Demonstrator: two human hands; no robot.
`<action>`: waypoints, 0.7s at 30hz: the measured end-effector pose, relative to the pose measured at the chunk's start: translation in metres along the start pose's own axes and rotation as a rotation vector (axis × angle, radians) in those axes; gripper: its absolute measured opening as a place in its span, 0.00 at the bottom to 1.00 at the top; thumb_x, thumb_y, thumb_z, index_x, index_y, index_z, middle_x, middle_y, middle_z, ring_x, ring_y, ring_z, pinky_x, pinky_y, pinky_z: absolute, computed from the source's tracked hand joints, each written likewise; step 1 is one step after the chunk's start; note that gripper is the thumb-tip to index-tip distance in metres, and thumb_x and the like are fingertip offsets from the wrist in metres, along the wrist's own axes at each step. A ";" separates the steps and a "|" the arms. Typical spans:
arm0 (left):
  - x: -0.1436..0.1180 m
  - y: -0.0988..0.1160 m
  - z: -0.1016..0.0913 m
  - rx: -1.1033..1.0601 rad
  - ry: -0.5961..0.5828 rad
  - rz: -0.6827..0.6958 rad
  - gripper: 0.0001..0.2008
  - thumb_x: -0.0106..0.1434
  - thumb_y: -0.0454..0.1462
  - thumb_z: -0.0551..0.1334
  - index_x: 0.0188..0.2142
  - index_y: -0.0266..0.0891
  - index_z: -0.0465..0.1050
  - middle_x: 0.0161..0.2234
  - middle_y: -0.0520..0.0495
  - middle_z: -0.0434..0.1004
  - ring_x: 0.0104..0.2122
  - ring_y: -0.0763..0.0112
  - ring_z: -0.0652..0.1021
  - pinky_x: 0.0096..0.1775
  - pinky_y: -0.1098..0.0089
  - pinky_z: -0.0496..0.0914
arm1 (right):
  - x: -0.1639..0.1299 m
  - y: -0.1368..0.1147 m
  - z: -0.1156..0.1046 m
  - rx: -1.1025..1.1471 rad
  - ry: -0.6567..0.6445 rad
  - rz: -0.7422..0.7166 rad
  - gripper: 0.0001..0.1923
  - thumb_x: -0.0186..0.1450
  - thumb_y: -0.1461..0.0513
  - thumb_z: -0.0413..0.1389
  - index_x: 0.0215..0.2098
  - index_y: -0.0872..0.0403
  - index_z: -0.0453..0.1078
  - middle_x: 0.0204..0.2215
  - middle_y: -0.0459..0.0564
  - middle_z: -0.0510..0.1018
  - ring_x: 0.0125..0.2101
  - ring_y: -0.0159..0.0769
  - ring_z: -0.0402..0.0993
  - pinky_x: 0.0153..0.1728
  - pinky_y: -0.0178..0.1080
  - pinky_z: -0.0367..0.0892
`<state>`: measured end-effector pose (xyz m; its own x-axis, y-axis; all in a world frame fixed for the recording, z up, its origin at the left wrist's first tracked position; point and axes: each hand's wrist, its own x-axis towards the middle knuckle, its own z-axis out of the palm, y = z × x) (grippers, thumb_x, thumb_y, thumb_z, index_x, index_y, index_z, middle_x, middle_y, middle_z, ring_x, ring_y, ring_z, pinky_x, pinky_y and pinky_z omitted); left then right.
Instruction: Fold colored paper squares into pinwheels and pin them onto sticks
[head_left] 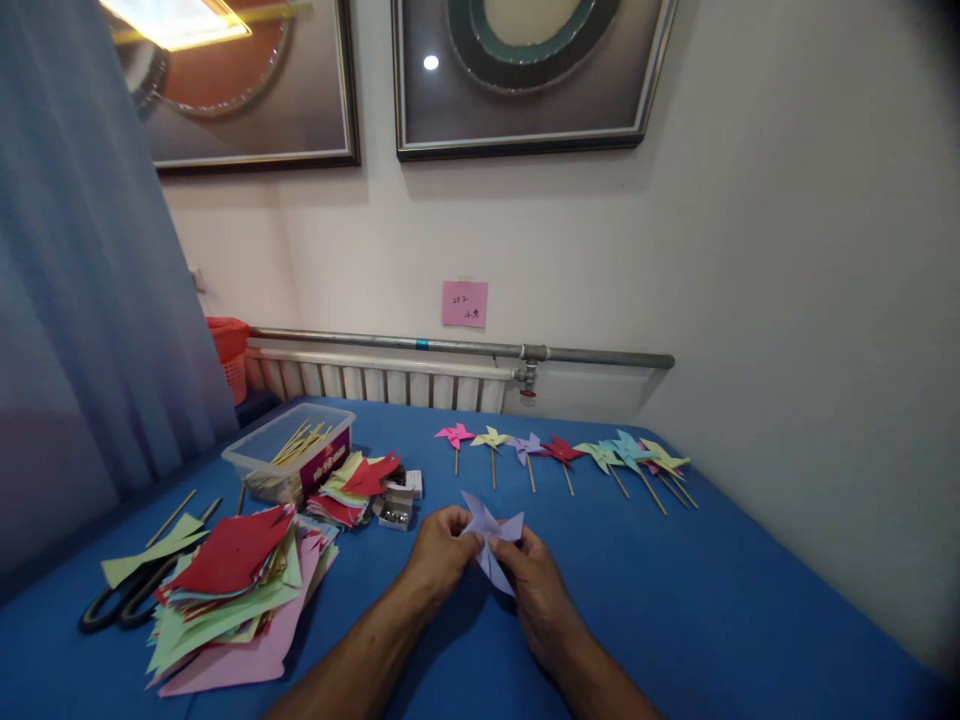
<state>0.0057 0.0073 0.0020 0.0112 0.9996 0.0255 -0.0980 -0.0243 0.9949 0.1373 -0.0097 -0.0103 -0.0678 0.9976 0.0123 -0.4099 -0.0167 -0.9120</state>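
A lilac paper pinwheel (491,535) with folded blades is held between both hands over the blue table. My left hand (444,550) pinches its left side, thumb near the centre. On the other side, my right hand (531,575) grips the lower right blade, its thumb also close to the middle. No stick shows on this pinwheel; anything behind the paper is hidden by the fingers. Left of my hands sits a small open box of metal pins (395,512). Beside it lies a pile of cut coloured paper (352,488).
Several finished pinwheels on sticks (562,453) lie in a row at the back right. A clear plastic tub (289,455) holds wooden sticks. At the left are a large stack of paper squares (232,590) and black-handled scissors (124,600). A radiator (382,380) stands behind the table.
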 end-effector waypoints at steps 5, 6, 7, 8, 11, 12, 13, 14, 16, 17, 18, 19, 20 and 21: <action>0.000 -0.001 0.002 -0.074 -0.008 -0.009 0.10 0.42 0.39 0.67 0.24 0.37 0.71 0.19 0.55 0.71 0.20 0.76 0.68 0.26 0.73 0.59 | -0.004 -0.004 0.006 0.033 0.010 0.081 0.19 0.52 0.54 0.70 0.38 0.56 0.79 0.30 0.50 0.84 0.30 0.39 0.77 0.34 0.37 0.68; 0.000 -0.001 0.003 -0.083 -0.017 -0.010 0.11 0.42 0.39 0.67 0.24 0.37 0.71 0.19 0.55 0.71 0.20 0.76 0.68 0.26 0.73 0.59 | -0.003 -0.004 0.006 0.031 0.023 0.085 0.19 0.52 0.54 0.70 0.38 0.56 0.79 0.29 0.50 0.84 0.30 0.38 0.76 0.33 0.37 0.67; 0.000 -0.001 0.004 -0.091 -0.022 -0.010 0.11 0.42 0.39 0.68 0.24 0.37 0.71 0.19 0.55 0.71 0.20 0.76 0.68 0.26 0.73 0.60 | -0.003 -0.003 0.005 0.029 0.035 0.087 0.19 0.52 0.55 0.70 0.38 0.56 0.79 0.29 0.49 0.83 0.29 0.38 0.76 0.32 0.36 0.67; 0.000 -0.001 0.005 -0.099 -0.023 -0.011 0.11 0.42 0.40 0.68 0.24 0.37 0.71 0.19 0.55 0.71 0.20 0.76 0.68 0.26 0.73 0.60 | -0.003 -0.002 0.005 0.028 0.046 0.085 0.18 0.52 0.55 0.70 0.37 0.55 0.79 0.28 0.49 0.83 0.29 0.39 0.76 0.31 0.36 0.66; -0.001 0.000 0.006 -0.111 -0.024 -0.010 0.13 0.41 0.40 0.70 0.23 0.37 0.70 0.19 0.55 0.70 0.20 0.76 0.68 0.27 0.73 0.61 | -0.002 0.000 0.003 0.018 0.053 0.076 0.16 0.52 0.54 0.70 0.35 0.54 0.79 0.26 0.48 0.83 0.28 0.40 0.76 0.28 0.36 0.65; -0.001 0.000 0.005 -0.109 -0.029 -0.008 0.13 0.41 0.41 0.70 0.23 0.37 0.69 0.19 0.55 0.70 0.20 0.76 0.68 0.27 0.73 0.60 | -0.001 0.001 0.003 0.010 0.056 0.073 0.16 0.52 0.54 0.69 0.34 0.54 0.79 0.25 0.48 0.82 0.27 0.40 0.76 0.28 0.36 0.65; -0.001 0.000 0.005 -0.108 -0.038 -0.006 0.14 0.41 0.41 0.71 0.23 0.37 0.69 0.19 0.55 0.70 0.20 0.76 0.68 0.26 0.73 0.60 | -0.001 0.002 0.002 0.000 0.062 0.069 0.15 0.52 0.54 0.69 0.33 0.54 0.79 0.25 0.47 0.82 0.26 0.39 0.75 0.27 0.36 0.64; -0.001 0.000 0.005 -0.105 -0.049 -0.004 0.14 0.41 0.41 0.71 0.23 0.37 0.69 0.19 0.55 0.70 0.21 0.76 0.68 0.27 0.73 0.60 | 0.000 0.003 0.001 -0.011 0.073 0.064 0.15 0.52 0.54 0.69 0.33 0.54 0.79 0.24 0.47 0.82 0.24 0.38 0.74 0.26 0.36 0.64; -0.001 0.000 0.005 -0.094 -0.067 -0.002 0.14 0.42 0.41 0.71 0.24 0.37 0.70 0.19 0.54 0.70 0.21 0.75 0.69 0.27 0.73 0.60 | 0.002 0.005 -0.001 -0.029 0.094 0.056 0.14 0.52 0.55 0.69 0.33 0.54 0.78 0.23 0.46 0.81 0.22 0.37 0.72 0.26 0.36 0.63; -0.002 -0.001 0.005 -0.081 -0.070 -0.002 0.14 0.43 0.42 0.71 0.25 0.37 0.71 0.20 0.54 0.71 0.21 0.75 0.69 0.27 0.73 0.60 | 0.003 0.006 -0.002 -0.033 0.102 0.053 0.14 0.52 0.54 0.69 0.33 0.54 0.78 0.22 0.46 0.81 0.22 0.37 0.72 0.25 0.36 0.63; -0.002 -0.002 0.005 -0.058 -0.071 -0.005 0.14 0.44 0.42 0.71 0.26 0.37 0.71 0.20 0.53 0.72 0.21 0.74 0.70 0.27 0.73 0.60 | 0.003 0.006 -0.003 -0.035 0.106 0.052 0.15 0.52 0.54 0.69 0.33 0.54 0.78 0.22 0.46 0.81 0.22 0.37 0.72 0.25 0.36 0.63; -0.001 -0.002 0.005 -0.027 -0.068 -0.011 0.14 0.46 0.43 0.71 0.27 0.36 0.72 0.21 0.53 0.72 0.21 0.74 0.70 0.27 0.73 0.60 | 0.004 0.007 -0.005 -0.034 0.106 0.050 0.15 0.52 0.53 0.69 0.32 0.54 0.78 0.21 0.46 0.81 0.22 0.38 0.73 0.26 0.37 0.63; -0.001 -0.002 0.004 0.009 -0.063 -0.016 0.14 0.48 0.43 0.70 0.28 0.36 0.73 0.21 0.52 0.73 0.21 0.74 0.69 0.27 0.72 0.60 | 0.005 0.006 -0.006 -0.032 0.102 0.048 0.15 0.53 0.53 0.69 0.32 0.54 0.77 0.21 0.46 0.81 0.23 0.38 0.73 0.26 0.37 0.63; 0.000 0.000 0.002 0.049 -0.059 -0.021 0.13 0.50 0.43 0.68 0.29 0.37 0.73 0.21 0.52 0.73 0.21 0.73 0.69 0.27 0.72 0.60 | 0.006 0.006 -0.007 -0.028 0.095 0.046 0.15 0.53 0.52 0.69 0.31 0.54 0.77 0.21 0.46 0.81 0.23 0.38 0.74 0.26 0.37 0.63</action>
<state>0.0080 0.0069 0.0019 0.0719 0.9974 0.0088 -0.0486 -0.0053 0.9988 0.1412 -0.0028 -0.0188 0.0011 0.9977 -0.0673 -0.3826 -0.0617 -0.9218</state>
